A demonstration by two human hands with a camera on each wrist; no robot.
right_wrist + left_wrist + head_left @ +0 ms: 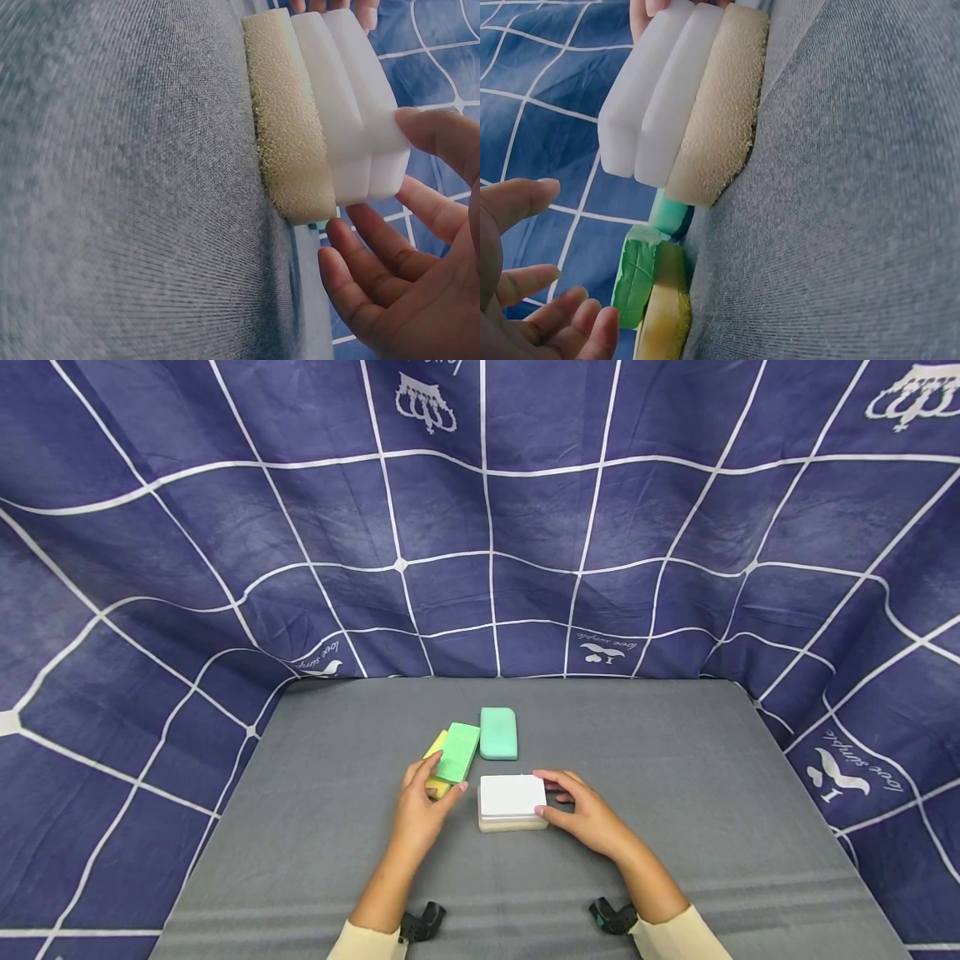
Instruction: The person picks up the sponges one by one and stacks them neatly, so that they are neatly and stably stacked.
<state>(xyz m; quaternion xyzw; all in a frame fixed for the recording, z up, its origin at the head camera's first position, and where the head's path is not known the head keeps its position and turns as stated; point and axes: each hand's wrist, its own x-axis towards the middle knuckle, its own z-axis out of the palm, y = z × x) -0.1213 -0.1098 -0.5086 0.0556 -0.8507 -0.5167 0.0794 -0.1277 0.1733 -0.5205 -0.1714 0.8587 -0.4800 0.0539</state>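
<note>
Pinching the top white block (512,796) in the frame's lower middle, the right hand (588,818) bends its fingers; further left, the left hand (422,806) has loose fingers beside the green block (459,752).

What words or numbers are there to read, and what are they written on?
"love simple": on the blue cloth, at the right, upside down.
"I": on the same cloth, just below those words.
"love simp": cloth at the left, cut short.
The writing at the back is too small to be sure of; at the top edge it is cut off.
None seen on the white blocks or green sponge.
</note>
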